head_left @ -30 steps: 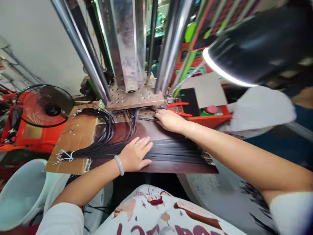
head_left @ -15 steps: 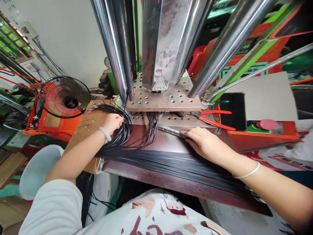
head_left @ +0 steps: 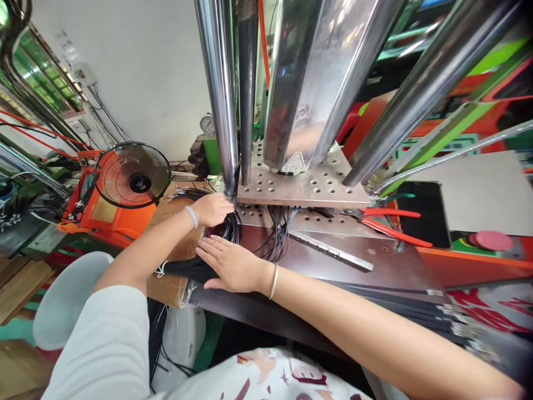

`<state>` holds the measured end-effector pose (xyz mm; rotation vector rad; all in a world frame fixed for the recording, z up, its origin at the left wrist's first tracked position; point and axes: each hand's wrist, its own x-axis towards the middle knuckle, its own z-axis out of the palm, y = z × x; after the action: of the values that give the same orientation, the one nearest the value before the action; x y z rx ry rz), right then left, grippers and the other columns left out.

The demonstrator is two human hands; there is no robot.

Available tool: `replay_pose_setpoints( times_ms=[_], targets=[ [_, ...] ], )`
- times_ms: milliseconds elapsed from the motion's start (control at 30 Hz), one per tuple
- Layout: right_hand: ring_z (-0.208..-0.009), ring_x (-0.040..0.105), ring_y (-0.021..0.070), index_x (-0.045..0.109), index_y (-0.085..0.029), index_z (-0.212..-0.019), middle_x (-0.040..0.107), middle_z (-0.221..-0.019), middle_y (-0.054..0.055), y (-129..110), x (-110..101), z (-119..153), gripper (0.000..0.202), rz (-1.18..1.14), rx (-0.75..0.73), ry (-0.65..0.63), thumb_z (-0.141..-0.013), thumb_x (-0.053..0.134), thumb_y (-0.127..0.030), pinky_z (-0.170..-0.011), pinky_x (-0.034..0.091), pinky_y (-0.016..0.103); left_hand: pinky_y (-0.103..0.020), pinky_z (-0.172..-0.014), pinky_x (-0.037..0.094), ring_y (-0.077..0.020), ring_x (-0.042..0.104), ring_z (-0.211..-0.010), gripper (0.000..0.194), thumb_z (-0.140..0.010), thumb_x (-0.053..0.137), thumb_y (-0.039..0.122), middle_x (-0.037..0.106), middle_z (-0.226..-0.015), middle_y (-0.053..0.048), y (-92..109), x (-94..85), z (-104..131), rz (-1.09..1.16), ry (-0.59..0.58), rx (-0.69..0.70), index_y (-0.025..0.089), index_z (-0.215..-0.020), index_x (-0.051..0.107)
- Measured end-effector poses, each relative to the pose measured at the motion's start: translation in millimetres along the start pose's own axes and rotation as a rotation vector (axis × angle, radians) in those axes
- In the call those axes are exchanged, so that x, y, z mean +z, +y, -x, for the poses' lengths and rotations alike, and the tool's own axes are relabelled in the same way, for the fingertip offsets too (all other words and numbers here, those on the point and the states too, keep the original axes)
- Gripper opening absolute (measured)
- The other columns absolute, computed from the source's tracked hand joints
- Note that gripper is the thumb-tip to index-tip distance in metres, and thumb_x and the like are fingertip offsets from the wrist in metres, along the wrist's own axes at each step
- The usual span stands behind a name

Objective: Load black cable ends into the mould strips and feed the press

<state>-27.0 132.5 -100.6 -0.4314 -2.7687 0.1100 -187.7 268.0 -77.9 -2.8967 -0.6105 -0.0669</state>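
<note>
Pressing lightly on the tied end of the black cable bundle (head_left: 191,270) with the right hand (head_left: 235,265), probably needing broad, even pressure to hold the strands side by side without pinching or kinking any. Reaching with the left hand (head_left: 214,209) to the foot of the chrome column (head_left: 219,83), beside the upper perforated plate (head_left: 300,191), and likely needing small, careful finger movements there to avoid snagging the coiled cables (head_left: 233,229) just below. Ideally handling single strands gently, sparing the thin tips (head_left: 179,194) spread over the cardboard (head_left: 166,291) from any tug.

Spreading the right fingers long and flat, palm down, touching the bundle from above and grasping nothing. Curling the left fingers inward at the column, closing partly; not showing clearly whether pinching a strand or only touching, so impossible to tell. Crossing the right forearm over the front of the brown board (head_left: 312,266), above the cables running toward the right.

Lying beyond the right hand, the looped wires (head_left: 281,239) emerging from between the plates, and the slotted metal bar (head_left: 331,250) resting untouched on the board. Resting farther right, near the phone (head_left: 428,214), the red-handled pliers (head_left: 391,212), their handles spreading apart.
</note>
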Motion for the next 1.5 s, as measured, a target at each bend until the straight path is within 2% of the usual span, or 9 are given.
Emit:
replay_pose_setpoints(
  times_ms=[167,400,667,833,933,1033,1233,1367,1500],
  targets=[
    [-0.118,0.057,0.0341,0.044,0.005,-0.138,0.059,-0.124,0.030,4.4,21.7,-6.4,0.091,-0.105,0.079,-0.048,-0.086,0.046,-0.070,-0.107,0.040,0.050,-0.038,-0.077,0.043,-0.0232,0.061,-0.083,0.030,-0.088,0.045,0.024,0.068,-0.082,-0.013,-13.3,-3.6,19.3,-0.148,-0.134,-0.254,0.013,-0.078,0.071],
    [-0.129,0.046,0.0417,0.041,0.005,-0.141,0.048,-0.137,0.032,-3.5,25.7,2.2,0.104,-0.165,0.137,-0.031,-0.080,0.043,-0.080,-0.107,0.037,0.056,-0.038,-0.105,0.032,-0.0252,0.055,-0.115,0.035,-0.088,0.055,0.039,0.066,-0.118,-0.012,-9.4,8.6,1.1,0.233,-0.108,-0.047,0.020,-0.115,0.065],
    [-0.129,0.046,0.0409,0.039,0.004,-0.142,0.047,-0.137,0.032,-5.2,35.0,0.3,0.108,-0.172,0.142,-0.013,-0.077,0.046,-0.081,-0.108,0.036,0.054,-0.037,-0.096,0.040,-0.0293,0.056,-0.110,0.052,-0.083,0.060,0.053,0.060,-0.117,-0.016,-45.1,-2.6,72.4,0.074,-0.424,-0.431,0.018,-0.121,0.059],
    [-0.124,0.051,0.0299,0.051,-0.004,-0.134,0.055,-0.134,0.022,5.6,-2.7,25.2,0.063,-0.115,0.080,0.110,-0.094,0.046,-0.054,-0.109,0.035,0.048,-0.038,-0.089,0.045,-0.0286,0.062,-0.102,0.034,-0.091,0.049,0.040,0.065,-0.109,-0.014,-30.6,-18.6,69.5,0.025,-0.525,-0.539,0.016,-0.110,0.063],
    [-0.100,0.059,0.0254,0.064,-0.010,-0.114,0.067,-0.107,0.016,33.8,-41.6,83.7,0.035,0.077,0.370,0.160,-0.099,0.039,-0.030,-0.090,0.044,0.041,-0.044,-0.093,0.044,-0.0334,0.060,-0.107,0.041,-0.083,0.059,0.042,0.064,-0.114,-0.015,-2.2,-44.6,54.2,-0.039,-0.387,-0.581,0.014,-0.113,0.062],
    [-0.089,0.058,0.0283,0.066,-0.007,-0.105,0.065,-0.093,0.017,60.2,-63.2,159.7,0.028,0.271,0.688,-0.033,-0.092,0.050,-0.026,-0.079,0.044,0.040,-0.040,-0.101,0.043,-0.0267,0.058,-0.115,0.036,-0.094,0.040,0.030,0.062,-0.123,-0.012,61.5,-62.5,36.1,0.077,-0.044,-0.529,0.017,-0.122,0.059],
    [-0.092,0.058,0.0251,0.066,-0.008,-0.106,0.064,-0.097,0.015,87.5,-57.7,234.9,0.026,0.100,0.668,-0.107,-0.092,0.049,-0.022,-0.087,0.046,0.036,-0.044,-0.117,0.029,-0.0281,0.033,-0.142,0.059,-0.094,0.048,0.041,0.036,-0.152,-0.019,223.1,-14.0,-24.8,0.261,-0.023,-0.052,0.009,-0.143,0.039],
    [-0.085,0.058,0.0215,0.069,-0.011,-0.105,0.063,-0.093,0.012,106.1,-61.2,240.4,0.030,-0.017,0.613,-0.098,-0.095,0.046,-0.027,-0.081,0.046,0.032,-0.050,-0.117,0.023,-0.0321,0.028,-0.144,0.069,-0.093,0.047,0.052,0.031,-0.153,-0.021,246.4,17.0,-61.2,0.203,-0.122,-0.149,0.007,-0.145,0.036],
    [-0.085,0.055,0.0230,0.068,-0.010,-0.103,0.061,-0.092,0.013,113.7,-64.9,239.2,0.030,0.096,0.642,-0.075,-0.094,0.046,-0.028,-0.079,0.043,0.033,-0.050,-0.117,0.023,-0.0323,0.028,-0.144,0.071,-0.093,0.044,0.053,0.029,-0.154,-0.021,241.4,17.0,-69.4,0.202,-0.129,-0.218,0.005,-0.145,0.035]
  ],
)
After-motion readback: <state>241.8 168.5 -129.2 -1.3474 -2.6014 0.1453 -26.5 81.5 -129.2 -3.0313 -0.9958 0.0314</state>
